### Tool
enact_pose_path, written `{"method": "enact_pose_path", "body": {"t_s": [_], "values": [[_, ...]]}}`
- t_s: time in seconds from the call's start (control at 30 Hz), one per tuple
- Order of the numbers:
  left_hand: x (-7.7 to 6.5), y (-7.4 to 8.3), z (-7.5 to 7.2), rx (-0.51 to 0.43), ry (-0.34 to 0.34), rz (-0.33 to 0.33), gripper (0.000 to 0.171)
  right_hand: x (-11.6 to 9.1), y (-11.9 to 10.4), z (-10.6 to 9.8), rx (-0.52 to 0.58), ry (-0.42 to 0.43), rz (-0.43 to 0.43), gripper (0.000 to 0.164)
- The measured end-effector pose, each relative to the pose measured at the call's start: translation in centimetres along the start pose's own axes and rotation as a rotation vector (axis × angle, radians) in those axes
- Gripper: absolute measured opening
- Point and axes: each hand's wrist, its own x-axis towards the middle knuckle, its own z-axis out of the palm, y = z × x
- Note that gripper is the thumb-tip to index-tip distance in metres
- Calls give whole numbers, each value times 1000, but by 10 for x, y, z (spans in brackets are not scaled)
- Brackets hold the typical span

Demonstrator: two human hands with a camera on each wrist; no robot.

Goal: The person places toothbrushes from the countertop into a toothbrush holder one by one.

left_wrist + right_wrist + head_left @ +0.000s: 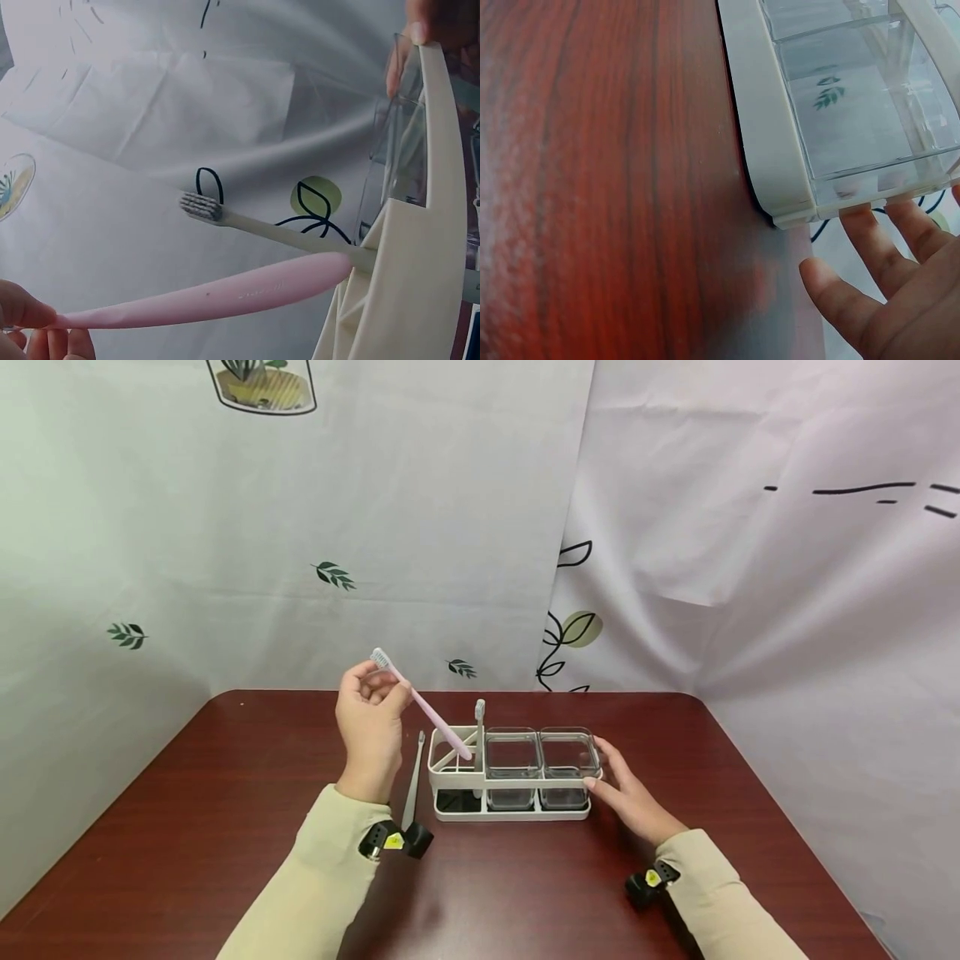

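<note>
Hands apart. Left hand (pixel 370 722) pinches pink toothbrush (pixel 432 716) near its bristles, handle end toward 5 o'clock over holder (pixel 532 782), presumably to leave the handle free. Right hand (pixel 632 799) grips holder's 3 o'clock end, likely steadying it. Pale toothbrush (pixel 412 785) lies at holder's 9 o'clock.

The person's left hand (pixel 371 722) pinches a pink toothbrush (pixel 431 712) just below its bristles, which point up and to the left; the handle slants down toward the left section of a white holder (pixel 457 780). A pale toothbrush (pixel 480 739) stands upright in that section. Two clear cups (pixel 513 753) sit side by side in the rest of the holder. The right hand (pixel 630 797) holds its right end, thumb at the front rim. A grey toothbrush (pixel 413 781) lies on the dark red table (pixel 187 810), just left of the holder.
</note>
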Motion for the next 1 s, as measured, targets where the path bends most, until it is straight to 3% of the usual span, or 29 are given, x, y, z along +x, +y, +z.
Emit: {"method": "enact_pose_path", "body": {"t_s": [0.4, 1.0], "values": [[-11, -9, 8, 187, -76, 171, 32, 0, -2, -2, 25, -11, -4, 67], [-26, -29, 9, 263, -186, 149, 32, 1, 0, 0, 13, -4, 3, 66]]}}
